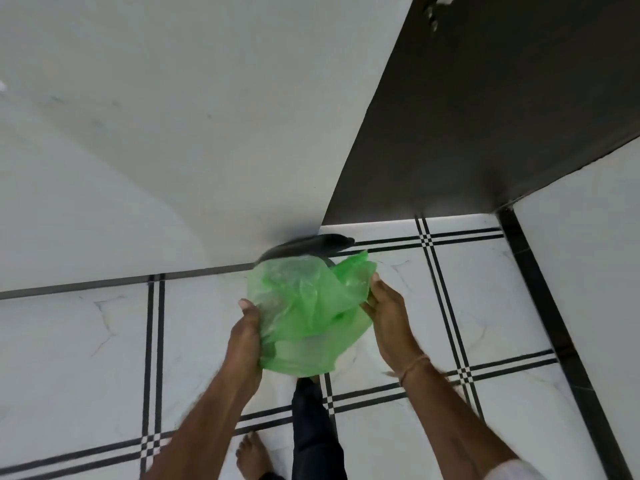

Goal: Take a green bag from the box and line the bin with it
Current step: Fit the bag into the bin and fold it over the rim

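Note:
A thin translucent green bag (304, 310) is spread between both hands at the middle of the head view. My left hand (247, 336) grips its left side and my right hand (386, 311) grips its right side. The bag covers most of a dark bin (311, 245); only the bin's blurred black far rim shows above the bag, at the foot of the white wall. The box is not in view.
White floor tiles with black line borders (460, 370) lie all around. A white wall (173, 133) rises behind the bin and a dark grey door or panel (485, 116) stands at the right. My bare foot (252, 455) and dark trouser leg (311, 427) are below the bag.

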The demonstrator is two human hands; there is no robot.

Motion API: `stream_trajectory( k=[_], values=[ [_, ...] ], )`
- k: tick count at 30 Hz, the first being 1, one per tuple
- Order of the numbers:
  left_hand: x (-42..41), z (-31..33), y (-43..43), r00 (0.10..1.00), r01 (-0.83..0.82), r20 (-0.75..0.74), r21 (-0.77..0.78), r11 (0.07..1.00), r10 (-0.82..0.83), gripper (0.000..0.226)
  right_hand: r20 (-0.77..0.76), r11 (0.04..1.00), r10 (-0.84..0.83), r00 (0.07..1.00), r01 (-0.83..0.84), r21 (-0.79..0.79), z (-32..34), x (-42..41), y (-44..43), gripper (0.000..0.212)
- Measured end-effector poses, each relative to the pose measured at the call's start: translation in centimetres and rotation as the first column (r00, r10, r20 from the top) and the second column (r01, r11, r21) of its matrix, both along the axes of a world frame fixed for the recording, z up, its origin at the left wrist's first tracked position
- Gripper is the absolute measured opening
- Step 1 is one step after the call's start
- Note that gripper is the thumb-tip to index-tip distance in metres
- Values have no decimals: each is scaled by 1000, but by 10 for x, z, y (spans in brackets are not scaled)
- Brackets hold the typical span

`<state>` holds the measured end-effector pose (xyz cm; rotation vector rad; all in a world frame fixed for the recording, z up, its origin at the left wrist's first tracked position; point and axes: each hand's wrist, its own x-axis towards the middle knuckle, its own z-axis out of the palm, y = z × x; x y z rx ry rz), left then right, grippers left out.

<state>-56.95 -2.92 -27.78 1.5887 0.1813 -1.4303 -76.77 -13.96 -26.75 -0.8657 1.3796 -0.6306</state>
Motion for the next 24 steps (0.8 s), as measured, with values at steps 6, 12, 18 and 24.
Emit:
stream_trajectory(
  k=[6,12,18,24],
  values=[
    [-13,-78,-13,970,-176,-140,153,972,198,70,22,977,-25,999,20,211,-88,5,5,44],
    [0,-117,-54,889,-372,-255,81,925,380,69,180,977,-33,983,-7,212,-131,8,-39,65],
    [23,-184,-54,895,-345,-194,272,898,402,63,7,966,-41,999,38,257,-198,-6,-57,44],
    [48,-239,-59,851,-376,-279,265,888,444,45,-95,963,-44,994,67,260,-258,-18,-83,62]
  ],
)
